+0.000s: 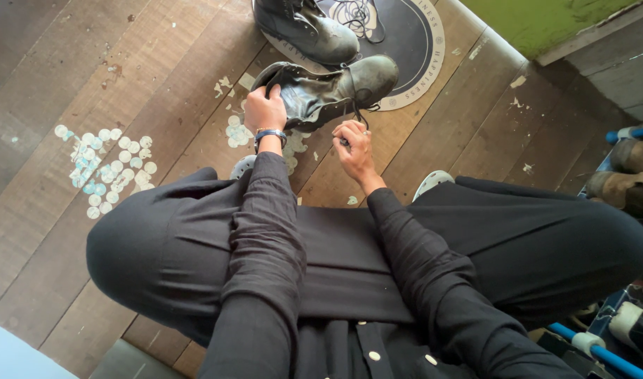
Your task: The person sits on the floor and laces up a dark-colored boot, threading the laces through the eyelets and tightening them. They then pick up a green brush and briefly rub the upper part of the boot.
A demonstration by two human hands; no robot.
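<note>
The person squats over a worn wooden plank floor (pixel 125 63), knees spread, both black sleeves reaching forward to a scuffed black leather boot (pixel 328 91) that lies on its side on the boards, its toe resting on the edge of a round dark mat (pixel 413 42). The left hand (pixel 264 111), a wristwatch (pixel 269 133) on its wrist, is closed over the boot's open collar, fingers curled inside the rim and holding it steady. The right hand (pixel 353 146) is nearly closed, fingertips pinched on a black lace (pixel 356 112) that runs up to the boot's eyelets.

As I read it, the step in hand is work on the lacing — whether the lace is going in or coming out cannot be told from this view. The next move would seem to call for a firm hold at the collar while the pinching fingers guide the lace end along the eyelet row without letting it slip.

A second black boot (pixel 304 28) stands upright on the mat, with a loose coil of lace (pixel 356 14) beside it. Nothing shows inside either boot; the held one's opening is covered by the left hand. Pale round stickers (pixel 107 165) dot the floor to the left — at the right edge, more footwear sits on a blue-railed rack (pixel 630 175)
</note>
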